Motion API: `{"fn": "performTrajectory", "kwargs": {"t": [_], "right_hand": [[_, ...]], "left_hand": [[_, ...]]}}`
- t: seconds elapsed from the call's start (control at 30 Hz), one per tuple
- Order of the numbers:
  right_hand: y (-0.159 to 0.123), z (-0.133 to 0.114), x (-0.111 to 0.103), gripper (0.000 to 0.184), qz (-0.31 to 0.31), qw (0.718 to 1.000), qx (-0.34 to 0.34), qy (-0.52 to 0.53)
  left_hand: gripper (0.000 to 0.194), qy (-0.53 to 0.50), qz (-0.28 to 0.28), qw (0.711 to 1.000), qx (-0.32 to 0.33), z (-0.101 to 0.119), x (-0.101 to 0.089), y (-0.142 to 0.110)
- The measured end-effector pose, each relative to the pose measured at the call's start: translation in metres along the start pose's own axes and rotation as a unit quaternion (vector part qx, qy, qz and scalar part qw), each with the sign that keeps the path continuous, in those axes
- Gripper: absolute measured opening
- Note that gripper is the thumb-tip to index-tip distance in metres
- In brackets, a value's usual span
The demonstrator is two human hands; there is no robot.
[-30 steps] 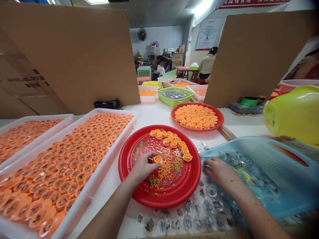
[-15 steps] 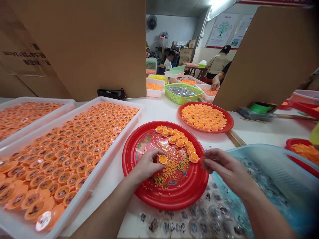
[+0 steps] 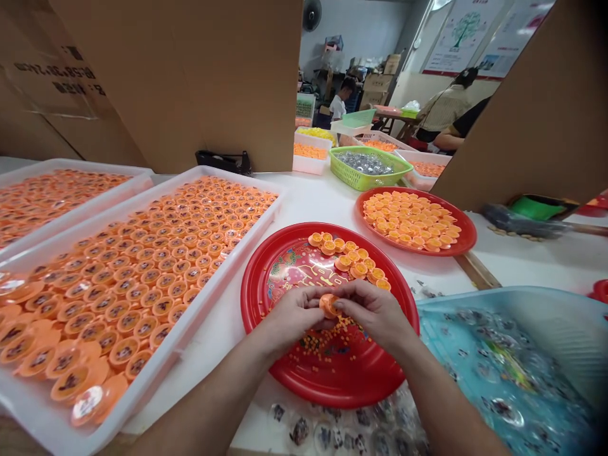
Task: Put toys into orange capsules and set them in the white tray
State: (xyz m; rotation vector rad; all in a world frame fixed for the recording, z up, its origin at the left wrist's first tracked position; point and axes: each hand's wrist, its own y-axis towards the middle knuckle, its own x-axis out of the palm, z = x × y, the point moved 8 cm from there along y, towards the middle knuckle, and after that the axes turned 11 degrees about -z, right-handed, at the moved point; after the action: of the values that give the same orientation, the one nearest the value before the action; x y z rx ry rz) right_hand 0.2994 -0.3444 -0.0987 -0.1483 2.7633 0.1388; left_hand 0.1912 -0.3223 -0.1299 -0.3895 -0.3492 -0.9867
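Observation:
My left hand point(image 3: 297, 315) and my right hand point(image 3: 369, 310) meet above a red plastic plate point(image 3: 327, 394), pinching a small orange plastic cap point(image 3: 329, 306) between their fingers. Below them, loose orange beads point(image 3: 323, 343) lie scattered on the plate's printed centre. An arc of similar orange caps point(image 3: 348, 258) sits on the plate's far side. The fingers hide part of the held cap, and I cannot see its inside.
A white tray point(image 3: 156, 373) of orange capsules lies to the left, with a second tray point(image 3: 71, 201) behind it. Ahead are a red plate of caps point(image 3: 456, 244) and a green basket point(image 3: 365, 177). A blue basin point(image 3: 513, 304) holds clear domes, and more point(image 3: 332, 434) lie near me.
My right hand has moved left from beside the plate's edge to the cap in my left hand. The view has turned, shifting everything rightward, and the yellow jug has left the frame.

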Motion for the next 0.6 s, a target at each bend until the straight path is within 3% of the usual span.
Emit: {"fn": "performTrajectory", "kwargs": {"t": [0.2,0.3,0.6], "right_hand": [[-0.010,-0.033,0.002,0.017,-0.017,0.981,-0.060,-0.184],[-0.014,-0.043,0.004,0.017,-0.022,0.965,-0.081,-0.250],[-0.018,-0.044,0.009,0.020,-0.010,0.950,-0.104,-0.295]], "left_hand": [[0.028,0.005,0.067,0.998,-0.006,-0.003,-0.008,-0.002],[0.033,0.025,0.073,0.997,-0.011,-0.006,-0.010,-0.002],[0.030,0.074,0.059,0.995,0.006,-0.001,-0.009,-0.002]]}}
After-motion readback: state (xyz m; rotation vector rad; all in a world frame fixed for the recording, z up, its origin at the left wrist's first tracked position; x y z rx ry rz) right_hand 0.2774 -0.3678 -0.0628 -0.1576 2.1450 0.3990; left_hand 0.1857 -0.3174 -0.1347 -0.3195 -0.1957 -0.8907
